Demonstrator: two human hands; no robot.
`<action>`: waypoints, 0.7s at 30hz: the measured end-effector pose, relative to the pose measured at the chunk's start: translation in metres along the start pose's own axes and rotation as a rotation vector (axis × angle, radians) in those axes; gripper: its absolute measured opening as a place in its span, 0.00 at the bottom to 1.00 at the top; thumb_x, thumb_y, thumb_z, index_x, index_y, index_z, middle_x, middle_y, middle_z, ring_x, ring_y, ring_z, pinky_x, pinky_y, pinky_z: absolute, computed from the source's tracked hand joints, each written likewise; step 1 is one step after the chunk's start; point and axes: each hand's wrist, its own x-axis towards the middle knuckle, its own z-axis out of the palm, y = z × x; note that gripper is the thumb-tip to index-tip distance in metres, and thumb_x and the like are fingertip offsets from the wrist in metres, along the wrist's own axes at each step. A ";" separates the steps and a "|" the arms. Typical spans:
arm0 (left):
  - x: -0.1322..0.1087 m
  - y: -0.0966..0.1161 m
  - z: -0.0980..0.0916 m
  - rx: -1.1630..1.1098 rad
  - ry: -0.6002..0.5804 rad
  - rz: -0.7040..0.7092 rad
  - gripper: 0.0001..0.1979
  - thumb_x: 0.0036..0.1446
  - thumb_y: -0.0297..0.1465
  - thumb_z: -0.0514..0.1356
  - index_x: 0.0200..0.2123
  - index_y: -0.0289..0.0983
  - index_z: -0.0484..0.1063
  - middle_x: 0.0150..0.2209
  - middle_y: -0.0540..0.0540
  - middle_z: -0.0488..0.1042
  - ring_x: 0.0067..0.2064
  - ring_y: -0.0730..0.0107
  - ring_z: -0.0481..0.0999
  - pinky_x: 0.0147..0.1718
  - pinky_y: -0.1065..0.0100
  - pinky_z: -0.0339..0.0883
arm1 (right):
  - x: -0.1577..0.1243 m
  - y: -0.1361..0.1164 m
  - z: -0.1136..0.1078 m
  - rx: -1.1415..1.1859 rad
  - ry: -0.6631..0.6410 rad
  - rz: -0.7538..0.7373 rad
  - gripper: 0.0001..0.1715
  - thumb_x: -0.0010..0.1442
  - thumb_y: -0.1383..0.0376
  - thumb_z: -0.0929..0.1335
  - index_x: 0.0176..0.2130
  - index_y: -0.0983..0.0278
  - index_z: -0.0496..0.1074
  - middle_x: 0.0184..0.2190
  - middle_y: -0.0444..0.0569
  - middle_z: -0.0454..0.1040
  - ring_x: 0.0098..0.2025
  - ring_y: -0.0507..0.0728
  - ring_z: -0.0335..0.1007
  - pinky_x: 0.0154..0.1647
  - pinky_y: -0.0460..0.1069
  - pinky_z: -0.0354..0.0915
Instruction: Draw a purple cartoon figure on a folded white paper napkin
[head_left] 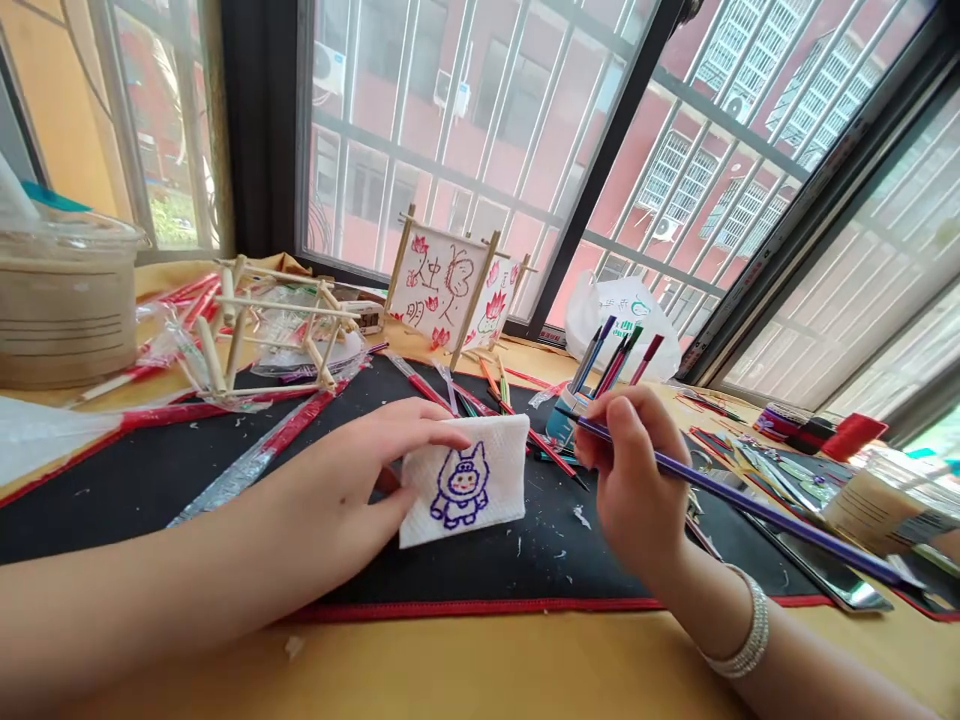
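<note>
My left hand (pixel 352 480) pinches a folded white tissue (pixel 506 480) by its left edge, thumb in front and fingers over the top. A small cartoon figure with long ears (pixel 460 490) is drawn on it in purple line, with reddish marks on its face. In my right hand (pixel 637 480) is a long, slim purple pen (pixel 750 500). Its dark pointed end (pixel 574 415) points left, above and apart from the tissue. Behind the pen tip stands a blue cup (pixel 561 425) holding several coloured pens (pixel 611 360).
Across the black mat (pixel 570 570) lie loose sticks and plastic wrapping (pixel 259 455). A wooden stick frame (pixel 270 330) and a painted paper screen (pixel 442 285) stand behind. A lidded drink cup (pixel 64 300) is left; a phone (pixel 832 575) and jars (pixel 784 420) are right.
</note>
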 end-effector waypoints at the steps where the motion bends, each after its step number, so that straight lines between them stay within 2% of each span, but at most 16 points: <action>1: 0.002 0.000 -0.001 -0.059 0.018 -0.004 0.15 0.53 0.31 0.55 0.43 0.45 0.75 0.48 0.50 0.72 0.46 0.66 0.74 0.44 0.73 0.71 | 0.002 0.002 0.000 -0.016 -0.004 -0.005 0.14 0.63 0.60 0.65 0.27 0.62 0.67 0.18 0.38 0.62 0.18 0.47 0.56 0.19 0.43 0.53; 4: 0.005 0.000 -0.001 -0.218 0.037 -0.041 0.17 0.48 0.29 0.56 0.43 0.46 0.75 0.50 0.50 0.68 0.48 0.64 0.73 0.42 0.72 0.73 | 0.003 0.008 0.000 -0.094 -0.101 0.029 0.15 0.64 0.57 0.65 0.29 0.62 0.69 0.19 0.39 0.63 0.22 0.49 0.57 0.23 0.45 0.55; 8: 0.005 0.002 0.001 -0.288 -0.005 -0.110 0.19 0.45 0.31 0.57 0.43 0.44 0.74 0.52 0.48 0.68 0.49 0.59 0.74 0.43 0.66 0.75 | 0.005 0.008 0.003 -0.057 -0.222 0.252 0.14 0.58 0.54 0.68 0.31 0.62 0.70 0.24 0.42 0.68 0.27 0.52 0.64 0.29 0.47 0.62; 11: 0.006 -0.004 0.003 -0.337 -0.053 -0.191 0.22 0.43 0.32 0.57 0.45 0.42 0.71 0.51 0.47 0.72 0.50 0.57 0.75 0.46 0.62 0.75 | 0.007 0.007 0.007 0.028 -0.273 0.424 0.13 0.50 0.57 0.72 0.31 0.61 0.67 0.26 0.41 0.68 0.28 0.52 0.66 0.29 0.48 0.64; 14: 0.007 -0.014 0.005 -0.351 -0.101 -0.320 0.26 0.39 0.32 0.56 0.47 0.39 0.67 0.47 0.44 0.76 0.49 0.56 0.77 0.45 0.60 0.75 | 0.007 0.010 0.011 -0.004 -0.353 0.516 0.13 0.46 0.63 0.72 0.31 0.61 0.65 0.26 0.40 0.68 0.29 0.53 0.66 0.29 0.47 0.65; 18: 0.011 -0.019 0.003 -0.350 -0.164 -0.446 0.29 0.39 0.35 0.56 0.49 0.37 0.61 0.35 0.45 0.79 0.38 0.58 0.80 0.34 0.62 0.76 | 0.005 0.020 0.012 -0.035 -0.435 0.568 0.13 0.45 0.67 0.71 0.32 0.61 0.65 0.27 0.40 0.66 0.29 0.52 0.65 0.28 0.47 0.65; 21: 0.014 -0.017 0.001 -0.289 -0.169 -0.495 0.28 0.43 0.38 0.55 0.50 0.36 0.58 0.32 0.47 0.76 0.24 0.68 0.75 0.21 0.67 0.70 | 0.005 0.021 0.010 -0.025 -0.473 0.597 0.14 0.46 0.67 0.71 0.34 0.61 0.65 0.28 0.40 0.68 0.29 0.52 0.66 0.28 0.47 0.66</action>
